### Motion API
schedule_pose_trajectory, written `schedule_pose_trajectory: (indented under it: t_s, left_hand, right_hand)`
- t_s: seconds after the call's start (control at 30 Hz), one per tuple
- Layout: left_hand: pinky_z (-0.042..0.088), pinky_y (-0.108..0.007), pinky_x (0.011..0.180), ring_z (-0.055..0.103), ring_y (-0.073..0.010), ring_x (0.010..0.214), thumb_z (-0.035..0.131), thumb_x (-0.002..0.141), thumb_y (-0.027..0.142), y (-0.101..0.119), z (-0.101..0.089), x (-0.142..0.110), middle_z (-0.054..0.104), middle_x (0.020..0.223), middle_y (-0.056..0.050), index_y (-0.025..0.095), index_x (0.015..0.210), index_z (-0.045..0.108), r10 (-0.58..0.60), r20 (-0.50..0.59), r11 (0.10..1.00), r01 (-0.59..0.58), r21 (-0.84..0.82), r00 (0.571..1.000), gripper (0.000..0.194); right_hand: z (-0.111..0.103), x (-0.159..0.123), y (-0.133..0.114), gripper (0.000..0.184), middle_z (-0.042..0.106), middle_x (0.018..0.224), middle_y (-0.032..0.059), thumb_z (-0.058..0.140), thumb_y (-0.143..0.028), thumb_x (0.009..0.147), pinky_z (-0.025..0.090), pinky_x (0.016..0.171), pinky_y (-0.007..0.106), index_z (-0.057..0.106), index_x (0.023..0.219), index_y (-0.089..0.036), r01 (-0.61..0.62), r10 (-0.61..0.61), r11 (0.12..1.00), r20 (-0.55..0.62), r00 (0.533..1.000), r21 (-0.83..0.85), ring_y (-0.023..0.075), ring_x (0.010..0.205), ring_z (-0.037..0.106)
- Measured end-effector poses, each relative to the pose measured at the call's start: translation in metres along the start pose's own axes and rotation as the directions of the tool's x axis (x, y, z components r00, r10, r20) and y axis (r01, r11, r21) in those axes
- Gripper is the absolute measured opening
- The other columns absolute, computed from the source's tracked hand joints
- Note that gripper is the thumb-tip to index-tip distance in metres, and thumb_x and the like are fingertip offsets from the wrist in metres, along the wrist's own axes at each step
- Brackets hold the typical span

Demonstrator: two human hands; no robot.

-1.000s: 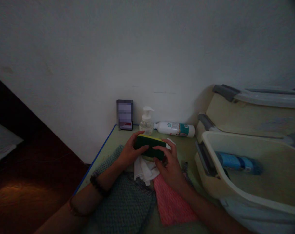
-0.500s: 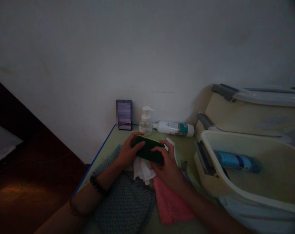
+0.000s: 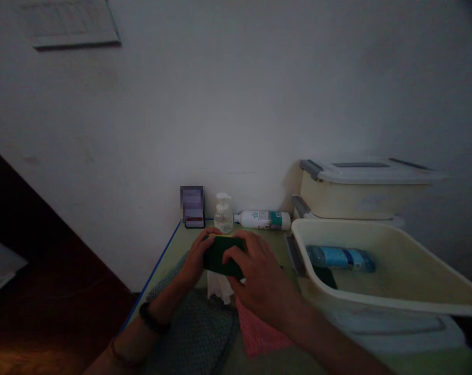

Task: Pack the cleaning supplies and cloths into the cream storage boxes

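While the left hand (image 3: 192, 263) and right hand (image 3: 265, 281) pinch the scouring sponge (image 3: 215, 256), its left and right ends suit gripping. Looks light, squashy!

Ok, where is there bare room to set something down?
Inside the open bin, right of the blue bundle, is the widest patch. Smaller ones on the tabletop: between phone and grey cloth, and in front of the lying bottle. Crowded: around the sponge, with white cloth and pink cloth below.

1. A pale wall (image 3: 228, 104) (faintly scuffed) rises behind the far edge of the desk (image 3: 180, 242).
2. Dark reddish floor (image 3: 67, 312) shows beyond its blue left edge.
3. The light is dim.
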State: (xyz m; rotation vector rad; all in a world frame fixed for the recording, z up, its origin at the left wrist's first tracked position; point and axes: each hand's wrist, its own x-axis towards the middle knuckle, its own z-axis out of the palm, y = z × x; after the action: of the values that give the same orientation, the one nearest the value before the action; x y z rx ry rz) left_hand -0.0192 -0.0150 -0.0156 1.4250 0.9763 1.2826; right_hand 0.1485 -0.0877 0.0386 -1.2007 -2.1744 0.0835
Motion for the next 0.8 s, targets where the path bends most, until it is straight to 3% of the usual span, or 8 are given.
schedule_pose_trajectory:
  t_s: [0.07, 0.13, 0.23, 0.33, 0.43, 0.53, 0.67, 0.8]
  left_hand:
    - [0.046, -0.025, 0.067, 0.055, -0.0164, 0.08, 0.056, 0.08, 0.037, 0.019, 0.004, -0.005, 0.057, 0.092, -0.002, 0.02, 0.101, 0.054, 0.013, 0.053, 1.0, -0.013, -0.008, 0.999, 0.027]
    - [0.049, -0.024, 0.065, 0.057, -0.0158, 0.082, 0.062, 0.078, 0.034, 0.041, 0.01, -0.007, 0.055, 0.102, -0.003, 0.025, 0.114, 0.048, 0.042, 0.19, 0.999, -0.038, -0.027, 0.981, 0.039]
    - [0.052, -0.03, 0.077, 0.058, -0.0184, 0.095, 0.07, 0.074, 0.026, 0.073, 0.018, -0.001, 0.051, 0.117, -0.005, 0.031, 0.128, 0.034, 0.124, 0.443, 0.99, -0.142, 0.008, 0.888, 0.065]
    - [0.046, -0.039, 0.093, 0.055, -0.0227, 0.107, 0.076, 0.067, 0.022, 0.101, 0.027, 0.01, 0.052, 0.12, -0.007, 0.03, 0.133, 0.026, 0.117, 0.6, 0.934, -0.293, 0.205, 0.792, 0.083]
    - [0.044, -0.04, 0.096, 0.051, -0.0246, 0.113, 0.078, 0.064, 0.028, 0.122, 0.038, 0.017, 0.051, 0.122, -0.008, 0.025, 0.123, 0.04, 0.154, 0.615, 0.8, -0.463, 0.382, 0.773, 0.07]
    - [0.044, -0.039, 0.095, 0.052, -0.0231, 0.11, 0.077, 0.065, 0.033, 0.129, 0.051, 0.02, 0.053, 0.119, -0.007, 0.022, 0.12, 0.044, 0.221, 0.607, 0.706, -0.555, 0.44, 0.763, 0.065]
    - [0.045, -0.036, 0.093, 0.054, -0.021, 0.106, 0.078, 0.064, 0.036, 0.113, 0.07, 0.026, 0.057, 0.116, -0.007, 0.021, 0.119, 0.047, 0.335, 0.575, 0.686, -0.612, 0.394, 0.746, 0.065]
    - [0.049, -0.032, 0.084, 0.059, -0.0183, 0.094, 0.078, 0.063, 0.038, 0.092, 0.078, 0.035, 0.062, 0.112, -0.007, 0.019, 0.124, 0.047, 0.392, 0.568, 0.66, -0.651, 0.374, 0.723, 0.071]
  right_hand:
    - [-0.026, 0.004, 0.005, 0.033, 0.053, 0.115, 0.0085, 0.066, -0.015, 0.071, 0.038, 0.095, 0.044, 0.057, 0.103, -0.021, 0.026, -0.026, 0.999, -0.015, 1.0, -0.026, 0.0257, 0.111, 0.047]
    - [-0.05, 0.004, 0.016, 0.047, 0.056, 0.117, 0.0076, 0.069, -0.021, 0.07, 0.037, 0.095, 0.046, 0.052, 0.114, -0.022, 0.019, -0.022, 0.998, -0.045, 0.999, -0.053, 0.0259, 0.111, 0.048]
    - [-0.081, -0.001, 0.036, 0.065, 0.054, 0.127, 0.011, 0.068, -0.028, 0.073, 0.034, 0.099, 0.05, 0.038, 0.13, -0.02, -0.019, 0.013, 0.993, -0.052, 0.999, -0.117, 0.0273, 0.117, 0.047]
    - [-0.104, -0.008, 0.052, 0.067, 0.05, 0.133, 0.0131, 0.066, -0.033, 0.075, 0.037, 0.099, 0.048, 0.036, 0.133, -0.018, -0.038, 0.039, 0.989, 0.008, 0.999, -0.141, 0.0279, 0.12, 0.047]
    - [-0.118, -0.013, 0.063, 0.067, 0.047, 0.136, 0.0112, 0.065, -0.039, 0.076, 0.039, 0.1, 0.043, 0.037, 0.133, -0.02, -0.048, 0.056, 0.99, 0.057, 0.997, -0.134, 0.0264, 0.123, 0.045]
    - [-0.124, -0.016, 0.071, 0.064, 0.045, 0.137, 0.0094, 0.062, -0.04, 0.078, 0.036, 0.104, 0.04, 0.037, 0.133, -0.021, -0.071, 0.077, 0.987, 0.035, 0.996, -0.145, 0.0235, 0.126, 0.042]
    - [-0.124, -0.015, 0.076, 0.064, 0.045, 0.134, 0.0094, 0.062, -0.041, 0.078, 0.036, 0.104, 0.04, 0.037, 0.133, -0.021, -0.062, 0.064, 0.973, -0.001, 0.998, -0.221, 0.0232, 0.125, 0.041]
    - [-0.122, -0.013, 0.075, 0.064, 0.047, 0.13, 0.0102, 0.062, -0.043, 0.077, 0.036, 0.102, 0.044, 0.038, 0.132, -0.021, -0.06, 0.072, 0.962, 0.035, 0.997, -0.266, 0.0248, 0.123, 0.041]
